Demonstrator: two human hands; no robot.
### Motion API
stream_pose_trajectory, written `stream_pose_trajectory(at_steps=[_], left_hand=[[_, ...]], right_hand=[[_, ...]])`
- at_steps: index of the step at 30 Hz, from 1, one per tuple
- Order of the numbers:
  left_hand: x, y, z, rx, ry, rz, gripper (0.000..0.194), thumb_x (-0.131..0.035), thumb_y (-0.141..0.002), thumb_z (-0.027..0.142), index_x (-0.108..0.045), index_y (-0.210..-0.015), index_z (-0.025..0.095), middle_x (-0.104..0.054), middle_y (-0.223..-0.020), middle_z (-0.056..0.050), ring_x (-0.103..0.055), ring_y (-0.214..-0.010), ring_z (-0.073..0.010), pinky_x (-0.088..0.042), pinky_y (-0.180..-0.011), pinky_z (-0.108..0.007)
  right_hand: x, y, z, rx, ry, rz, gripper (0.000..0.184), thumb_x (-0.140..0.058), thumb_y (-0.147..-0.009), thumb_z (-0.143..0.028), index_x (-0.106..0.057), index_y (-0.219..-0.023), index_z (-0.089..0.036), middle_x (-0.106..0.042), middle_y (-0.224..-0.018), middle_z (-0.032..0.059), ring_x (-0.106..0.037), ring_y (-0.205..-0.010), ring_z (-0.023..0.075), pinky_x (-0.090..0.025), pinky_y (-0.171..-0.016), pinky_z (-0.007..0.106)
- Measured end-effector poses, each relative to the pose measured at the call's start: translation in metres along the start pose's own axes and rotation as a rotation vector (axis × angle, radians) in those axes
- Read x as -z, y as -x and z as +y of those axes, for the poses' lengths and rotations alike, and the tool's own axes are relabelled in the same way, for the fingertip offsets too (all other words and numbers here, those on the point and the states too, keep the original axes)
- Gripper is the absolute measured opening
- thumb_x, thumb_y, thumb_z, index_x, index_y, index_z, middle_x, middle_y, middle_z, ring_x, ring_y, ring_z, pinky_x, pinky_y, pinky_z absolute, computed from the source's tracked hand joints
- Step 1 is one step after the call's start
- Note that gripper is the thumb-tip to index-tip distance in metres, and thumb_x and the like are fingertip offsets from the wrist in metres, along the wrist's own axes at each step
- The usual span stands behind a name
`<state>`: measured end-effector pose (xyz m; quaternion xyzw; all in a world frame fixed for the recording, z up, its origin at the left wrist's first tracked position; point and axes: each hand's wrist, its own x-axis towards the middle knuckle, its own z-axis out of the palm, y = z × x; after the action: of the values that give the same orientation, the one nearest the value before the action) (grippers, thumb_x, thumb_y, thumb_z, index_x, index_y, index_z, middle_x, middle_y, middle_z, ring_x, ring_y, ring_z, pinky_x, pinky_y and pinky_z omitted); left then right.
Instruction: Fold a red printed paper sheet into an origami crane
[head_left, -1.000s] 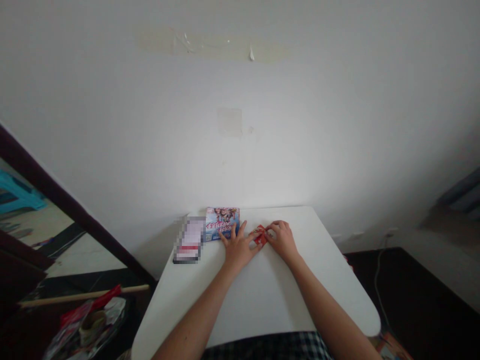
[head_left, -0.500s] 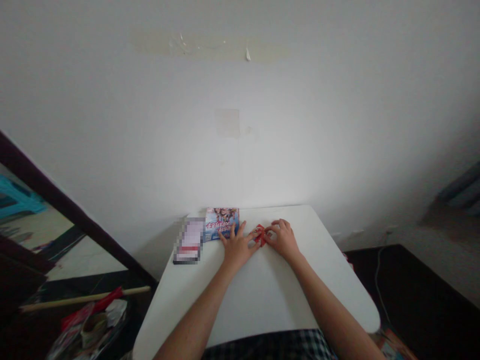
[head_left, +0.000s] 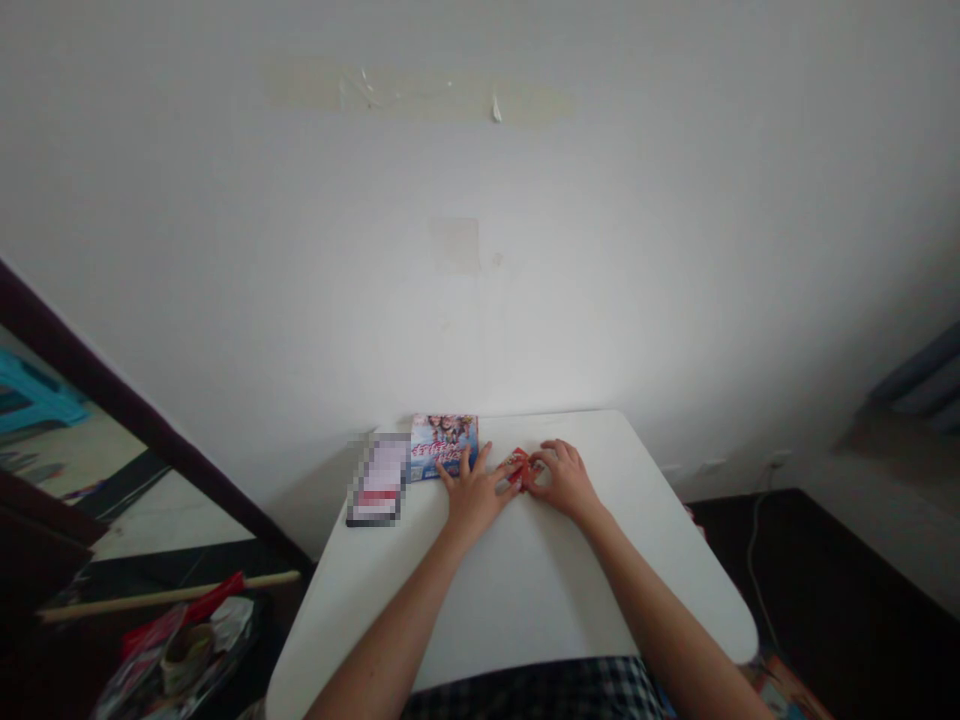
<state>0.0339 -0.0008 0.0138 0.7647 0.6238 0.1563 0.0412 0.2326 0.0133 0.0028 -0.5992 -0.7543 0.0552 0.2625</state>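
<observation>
A small piece of folded red paper [head_left: 518,466] with light print lies on the white table between my hands. Thumb and index finger of my left hand [head_left: 474,497] hold its left side, while the other fingers spread out towards the colourful printed sheet [head_left: 444,440]. My right hand [head_left: 566,478] pinches the paper's right edge between thumb and fingertips, its remaining fingers curled above. Parts of the red paper are hidden under the fingers.
The white table [head_left: 525,590] stands against a wall [head_left: 637,250]. A blurred-out phone-like object [head_left: 381,480] lies at its left edge. Left on the floor are a wooden stick [head_left: 172,597] and a bag of items [head_left: 187,655]. A cable [head_left: 756,560] hangs at right.
My right fingertips have shifted very slightly on the red paper. The left hand, the printed sheet and the phone-like object stay in place.
</observation>
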Motion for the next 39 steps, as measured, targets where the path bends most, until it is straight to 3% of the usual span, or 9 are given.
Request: stream_pose_trajectory(at_steps=[20, 26, 32, 39], left_hand=[[0.000, 0.000, 0.000, 0.003, 0.006, -0.004, 0.040, -0.046, -0.088, 0.068, -0.057, -0.126, 0.061, -0.032, -0.163, 0.007, -0.022, -0.148, -0.0400, 0.002, -0.109, -0.082], [0.000, 0.001, -0.002, -0.024, 0.030, 0.011, 0.039, -0.044, -0.090, 0.067, -0.058, -0.127, 0.060, -0.032, -0.163, 0.007, -0.023, -0.148, -0.0391, 0.002, -0.111, -0.080], [-0.002, 0.003, -0.005, -0.061, 0.026, 0.006, 0.039, -0.049, -0.091, 0.062, -0.057, -0.129, 0.059, -0.032, -0.163, 0.006, -0.023, -0.149, -0.0362, 0.002, -0.112, -0.079], [-0.001, 0.004, -0.005, -0.068, 0.034, 0.021, 0.037, -0.055, -0.088, 0.060, -0.061, -0.125, 0.057, -0.036, -0.161, 0.006, -0.025, -0.148, -0.0370, -0.002, -0.113, -0.078]], right_hand=[[-0.002, 0.002, 0.004, 0.068, 0.034, -0.020, 0.053, -0.074, -0.073, -0.049, -0.064, -0.120, -0.026, -0.053, -0.138, 0.0122, -0.045, -0.132, 0.0307, -0.032, -0.114, 0.054], [-0.004, 0.005, 0.008, 0.077, 0.033, -0.035, 0.055, -0.071, -0.077, -0.054, -0.062, -0.125, -0.027, -0.050, -0.142, 0.0122, -0.041, -0.137, 0.0313, -0.026, -0.117, 0.058], [-0.005, 0.003, 0.012, 0.092, 0.036, -0.051, 0.034, -0.058, -0.092, -0.047, -0.064, -0.123, -0.033, -0.051, -0.139, 0.0094, -0.044, -0.134, 0.0269, -0.029, -0.115, 0.056], [-0.002, 0.004, 0.009, 0.091, 0.054, -0.037, 0.036, -0.064, -0.089, -0.045, -0.065, -0.124, -0.036, -0.052, -0.137, 0.0094, -0.046, -0.132, 0.0273, -0.033, -0.113, 0.054]])
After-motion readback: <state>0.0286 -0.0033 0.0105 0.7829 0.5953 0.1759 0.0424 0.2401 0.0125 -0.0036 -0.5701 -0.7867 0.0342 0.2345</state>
